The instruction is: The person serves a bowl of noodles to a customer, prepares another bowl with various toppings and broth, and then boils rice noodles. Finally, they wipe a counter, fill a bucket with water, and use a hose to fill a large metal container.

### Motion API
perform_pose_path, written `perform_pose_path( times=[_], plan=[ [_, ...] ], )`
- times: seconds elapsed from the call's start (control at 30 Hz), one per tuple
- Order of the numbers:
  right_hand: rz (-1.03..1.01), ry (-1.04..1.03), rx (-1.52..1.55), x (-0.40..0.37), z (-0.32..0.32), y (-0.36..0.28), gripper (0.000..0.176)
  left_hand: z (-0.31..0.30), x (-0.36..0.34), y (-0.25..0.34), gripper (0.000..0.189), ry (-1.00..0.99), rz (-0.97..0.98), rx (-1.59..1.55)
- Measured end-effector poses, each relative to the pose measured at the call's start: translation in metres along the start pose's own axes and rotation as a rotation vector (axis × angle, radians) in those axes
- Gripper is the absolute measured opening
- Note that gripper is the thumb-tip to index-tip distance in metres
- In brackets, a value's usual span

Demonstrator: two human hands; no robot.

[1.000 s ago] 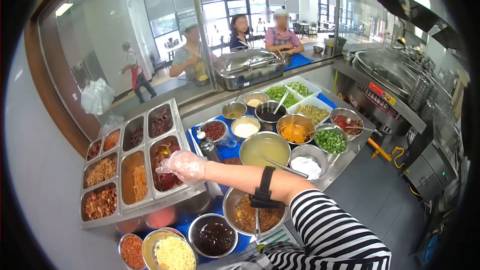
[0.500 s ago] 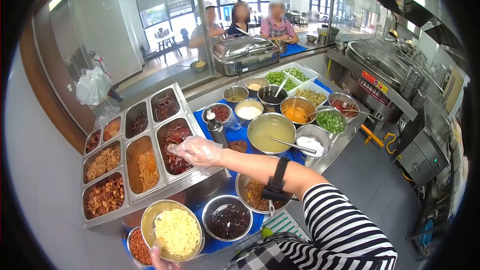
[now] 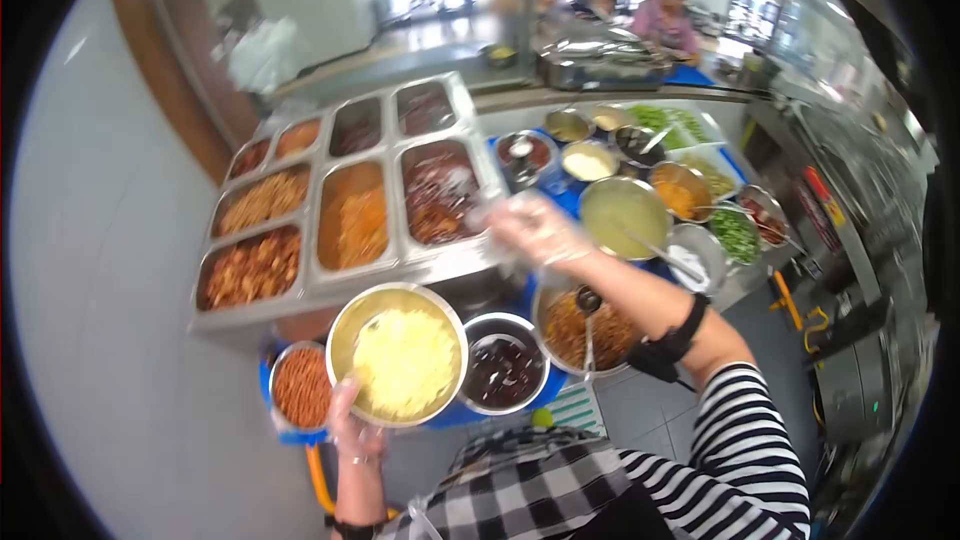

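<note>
My left hand (image 3: 352, 418), in a clear plastic glove, grips the rim of a metal bowl (image 3: 452, 325), thumb over the edge. Pale yellow noodle-like strands (image 3: 405, 350) lie in the bowl. My right hand (image 3: 535, 228), also gloved and blurred, hovers just right of a deep steel pan (image 3: 440, 190) of dark red pieces. Its fingers look drawn together; what is in them, if anything, I cannot make out. Below my right forearm sits a metal bowl of brown minced topping (image 3: 580, 330) with a ladle (image 3: 589, 330). Between the bowls stands dark liquid (image 3: 502, 365).
More steel pans hold orange topping (image 3: 362, 225) and brown chunks (image 3: 255, 275). A bowl of reddish-brown peanut-like bits (image 3: 303, 387) stands at lower left. A large pot of pale broth (image 3: 625, 215), chopped greens (image 3: 735, 235) and a covered chafing dish (image 3: 605, 55) lie beyond. Several people stand behind glass.
My right hand has come out of the dark red pan to its right side. My left hand has raised the noodle bowl. The view has swung left and down.
</note>
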State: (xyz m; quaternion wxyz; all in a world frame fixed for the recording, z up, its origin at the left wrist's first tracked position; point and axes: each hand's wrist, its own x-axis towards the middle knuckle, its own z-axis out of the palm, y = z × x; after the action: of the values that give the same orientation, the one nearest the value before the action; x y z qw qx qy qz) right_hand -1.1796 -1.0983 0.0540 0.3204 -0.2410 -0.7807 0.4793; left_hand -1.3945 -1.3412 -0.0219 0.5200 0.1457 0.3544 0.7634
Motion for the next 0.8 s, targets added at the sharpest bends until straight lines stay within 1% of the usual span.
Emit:
perform_pose_path(
  times=[0.07, 0.1, 0.17, 0.2, 0.27, 0.3, 0.33, 0.4, 0.47, 0.53, 0.57, 0.63, 0.67, 0.73, 0.77, 0.8],
  plan=[
    [0.136, 0.067, 0.208, -0.004, -0.002, -0.003, 0.023, 0.005, -0.001, 0.001, 0.052, 0.013, -0.028, -0.036],
    [0.166, 0.068, 0.174, -0.004, -0.004, 0.0, 0.023, 0.008, -0.001, 0.001, 0.052, 0.033, -0.016, -0.034],
    [0.208, 0.086, 0.15, -0.005, -0.007, 0.001, 0.023, 0.013, 0.0, 0.002, 0.055, -0.056, -0.06, -0.114],
    [0.206, 0.08, 0.153, -0.006, -0.008, 0.0, 0.023, 0.015, 0.0, 0.002, 0.055, -0.051, -0.056, -0.113],
    [0.16, 0.072, -0.02, -0.009, -0.01, -0.004, 0.022, 0.018, 0.0, 0.003, 0.057, -0.07, -0.058, -0.128],
    [0.129, 0.09, -0.044, -0.012, -0.007, -0.009, 0.022, 0.017, 0.0, 0.003, 0.057, -0.068, -0.057, -0.127],
    [0.128, 0.089, -0.043, -0.014, -0.005, -0.008, 0.022, 0.016, 0.001, 0.003, 0.058, -0.066, -0.06, -0.129],
    [0.064, 0.065, -0.029, -0.018, -0.002, -0.004, 0.022, 0.016, 0.001, 0.003, 0.058, -0.063, -0.062, -0.128],
    [0.028, 0.087, -0.029, -0.017, 0.0, -0.003, 0.021, 0.017, 0.001, 0.003, 0.058, -0.054, -0.045, -0.095],
    [0.119, 0.138, 0.103, -0.013, -0.002, -0.003, 0.021, 0.02, 0.001, 0.004, 0.058, -0.058, -0.045, -0.098],
    [0.118, 0.139, 0.105, -0.013, -0.003, -0.003, 0.021, 0.022, 0.001, 0.005, 0.058, -0.062, -0.048, -0.103],
    [0.297, 0.29, 0.48, -0.013, -0.004, -0.005, 0.017, 0.02, 0.002, 0.004, 0.058, -0.066, -0.046, -0.09],
    [0.295, 0.292, 0.48, -0.012, -0.006, 0.0, 0.017, 0.019, 0.003, 0.003, 0.059, -0.068, -0.044, -0.079],
    [0.325, 0.376, 0.547, -0.009, -0.011, 0.01, 0.015, 0.023, 0.004, 0.004, 0.059, -0.081, -0.068, -0.102],
    [0.356, 0.42, 0.563, -0.008, -0.011, 0.014, 0.022, 0.025, 0.004, 0.004, 0.059, -0.091, -0.091, -0.126],
    [0.356, 0.423, 0.564, -0.008, -0.013, 0.016, 0.022, 0.025, 0.005, 0.003, 0.059, -0.092, -0.093, -0.124]
  ],
)
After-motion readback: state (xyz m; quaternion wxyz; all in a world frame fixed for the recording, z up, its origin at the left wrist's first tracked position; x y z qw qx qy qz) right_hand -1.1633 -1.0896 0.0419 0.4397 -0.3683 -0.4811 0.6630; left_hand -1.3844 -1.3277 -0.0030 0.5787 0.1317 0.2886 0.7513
